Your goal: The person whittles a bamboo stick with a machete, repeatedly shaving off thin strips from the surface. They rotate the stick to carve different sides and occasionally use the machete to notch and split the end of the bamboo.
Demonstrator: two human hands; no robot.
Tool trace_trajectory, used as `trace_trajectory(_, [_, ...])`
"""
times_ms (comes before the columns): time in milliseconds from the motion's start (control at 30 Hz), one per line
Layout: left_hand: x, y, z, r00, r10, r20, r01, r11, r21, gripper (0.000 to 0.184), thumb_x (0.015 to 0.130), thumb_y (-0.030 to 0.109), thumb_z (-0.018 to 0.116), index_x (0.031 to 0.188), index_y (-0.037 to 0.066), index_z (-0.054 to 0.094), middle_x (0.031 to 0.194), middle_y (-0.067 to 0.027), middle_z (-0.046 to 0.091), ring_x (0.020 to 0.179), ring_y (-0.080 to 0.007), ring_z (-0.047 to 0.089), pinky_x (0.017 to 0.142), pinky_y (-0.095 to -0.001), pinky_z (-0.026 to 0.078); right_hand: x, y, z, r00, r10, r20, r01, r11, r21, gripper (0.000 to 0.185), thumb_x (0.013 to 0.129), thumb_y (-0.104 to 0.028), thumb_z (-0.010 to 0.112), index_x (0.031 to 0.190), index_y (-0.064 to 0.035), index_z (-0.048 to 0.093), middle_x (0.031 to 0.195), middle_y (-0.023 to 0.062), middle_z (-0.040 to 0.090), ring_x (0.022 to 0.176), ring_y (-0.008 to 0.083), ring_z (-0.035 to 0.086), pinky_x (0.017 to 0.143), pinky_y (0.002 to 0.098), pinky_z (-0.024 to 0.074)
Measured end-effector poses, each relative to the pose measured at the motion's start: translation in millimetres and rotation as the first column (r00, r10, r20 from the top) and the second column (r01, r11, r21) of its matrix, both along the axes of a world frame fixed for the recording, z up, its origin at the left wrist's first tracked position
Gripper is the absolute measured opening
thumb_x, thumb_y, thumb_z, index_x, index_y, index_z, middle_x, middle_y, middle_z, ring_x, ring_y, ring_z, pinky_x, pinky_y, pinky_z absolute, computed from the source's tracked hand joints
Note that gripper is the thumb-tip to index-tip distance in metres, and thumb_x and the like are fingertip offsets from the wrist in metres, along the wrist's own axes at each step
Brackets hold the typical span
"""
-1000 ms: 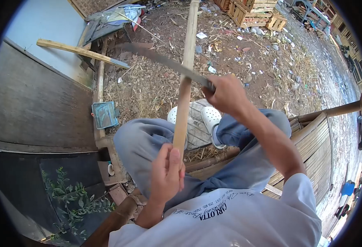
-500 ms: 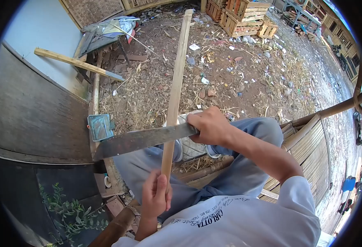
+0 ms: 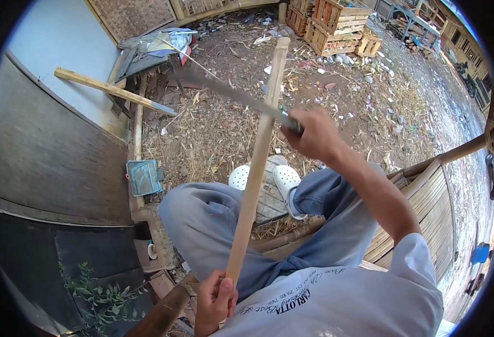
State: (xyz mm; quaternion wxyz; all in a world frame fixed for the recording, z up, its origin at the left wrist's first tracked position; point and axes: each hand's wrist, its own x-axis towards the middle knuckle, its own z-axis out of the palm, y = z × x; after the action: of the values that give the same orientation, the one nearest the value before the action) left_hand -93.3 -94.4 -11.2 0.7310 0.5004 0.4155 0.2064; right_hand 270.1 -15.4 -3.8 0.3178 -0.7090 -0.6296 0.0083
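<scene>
My left hand (image 3: 216,296) is closed round the lower end of a long, flat bamboo strip (image 3: 251,191), close to my shirt. The strip slants up and away over my lap, its far end above the littered ground. In my right hand (image 3: 316,135) is the handle of a machete (image 3: 230,92). Its blade points to the upper left and crosses the upper part of the strip. The blade is blurred and seen nearly edge-on, so I cannot tell whether it touches the bamboo.
Wooden crates (image 3: 337,28) are stacked at the back. A plank (image 3: 112,90) juts out by the left wall, with a blue plastic basket (image 3: 144,177) below it. White clogs (image 3: 286,182) are on my feet. A slatted bamboo surface (image 3: 415,208) lies to my right.
The machete has moved up and away along the strip, and its blade has turned from broadside to nearly edge-on. My left hand and the strip's lower end have come nearer my body.
</scene>
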Motion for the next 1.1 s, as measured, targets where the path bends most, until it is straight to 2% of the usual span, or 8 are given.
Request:
trace_trajectory(67, [1,2,2,0.999,0.031,0.028,-0.031,0.999,-0.024,0.030,0.099,0.027,0.047,0.093,-0.002,0.050,0.050,-0.0012,0.045,0.034,-0.0052,0.038,0.033,-0.0198,0.029,-6,-6,-15,0.982,0.135,0.135,-0.142,0.989,0.043,0.014,0.074,-0.020,0.066,0.070,-0.0086,0.059,0.058,0.0140,0.059,0.057,0.0342,0.060,0.059,0.0441,0.0488])
trace_trajectory(167, [-4,-5,0,0.999,0.026,0.029,-0.024,0.998,-0.057,0.031,0.098,0.027,0.047,0.095,-0.003,0.051,0.051,-0.0008,0.045,0.035,-0.0049,0.037,0.033,-0.0196,0.029,46,26,7,0.923,-0.382,-0.050,0.371,0.916,-0.152,0.015,0.075,-0.018,0.064,0.068,-0.0061,0.059,0.058,0.0174,0.058,0.059,0.0351,0.061,0.062,0.0440,0.0491])
trace_trajectory(267, [2,-5,-2,0.999,-0.046,-0.028,0.045,0.999,-0.020,0.033,0.098,0.028,0.047,0.098,-0.004,0.051,0.050,0.0003,0.043,0.035,-0.0047,0.037,0.032,-0.0197,0.028,86,24,-4,0.857,-0.459,-0.232,0.442,0.888,-0.125,0.023,0.079,-0.016,0.063,0.064,-0.0074,0.048,0.050,0.0078,0.048,0.042,0.0215,0.050,0.048,0.0373,0.0431])
trace_trajectory(333, [18,1,4,1.000,-0.003,-0.015,0.005,0.996,0.093,0.035,0.098,0.029,0.047,0.100,-0.005,0.051,0.049,0.0010,0.041,0.035,-0.0046,0.036,0.032,-0.0200,0.028,80,14,0,0.207,-0.237,-0.949,0.270,0.946,-0.177,0.025,0.084,-0.021,0.062,0.068,-0.0104,0.046,0.050,-0.0033,0.038,0.038,0.0098,0.037,0.041,0.0278,0.0348])
trace_trajectory(467, [78,25,11,0.990,0.080,0.115,-0.104,0.970,0.219,0.031,0.100,0.028,0.042,0.097,-0.001,0.049,0.051,0.0002,0.043,0.034,-0.0048,0.037,0.032,-0.0195,0.029,51,-5,10,-0.170,0.069,-0.983,0.175,0.984,0.038,0.030,0.086,-0.033,0.064,0.083,-0.0075,0.047,0.060,-0.0050,0.038,0.042,0.0028,0.034,0.041,0.0203,0.0312])
trace_trajectory(867, [165,55,-16,0.999,-0.050,-0.003,0.046,0.895,0.443,0.027,0.101,0.032,0.038,0.096,0.005,0.039,0.063,-0.0002,0.045,0.045,-0.0039,0.043,0.038,-0.0184,0.037,-23,-1,6,-0.150,0.154,-0.977,0.011,0.988,0.154,0.027,0.087,-0.022,0.067,0.101,-0.0018,0.056,0.075,-0.0013,0.052,0.043,0.0011,0.033,0.041,0.0180,0.0301])
trace_trajectory(1033, [159,96,-8,0.943,-0.289,-0.165,0.333,0.794,0.509,0.037,0.097,0.027,0.051,0.121,0.000,0.042,0.095,-0.0102,0.062,0.089,-0.0154,0.060,0.075,-0.0293,0.050,-23,1,4,-0.019,0.181,-0.983,-0.011,0.983,0.182,0.031,0.085,-0.024,0.070,0.101,0.0002,0.058,0.062,-0.0040,0.047,0.044,0.0016,0.037,0.043,0.0200,0.0312])
trace_trajectory(1100, [166,118,13,0.984,-0.177,-0.033,0.156,0.748,0.645,0.042,0.096,0.029,0.053,0.126,0.001,0.042,0.113,-0.0123,0.057,0.102,-0.0160,0.056,0.081,-0.0284,0.048,-25,-6,9,0.143,0.171,-0.975,-0.023,0.985,0.170,0.032,0.085,-0.025,0.070,0.101,0.0011,0.059,0.060,-0.0038,0.047,0.045,0.0022,0.038,0.043,0.0213,0.0318])
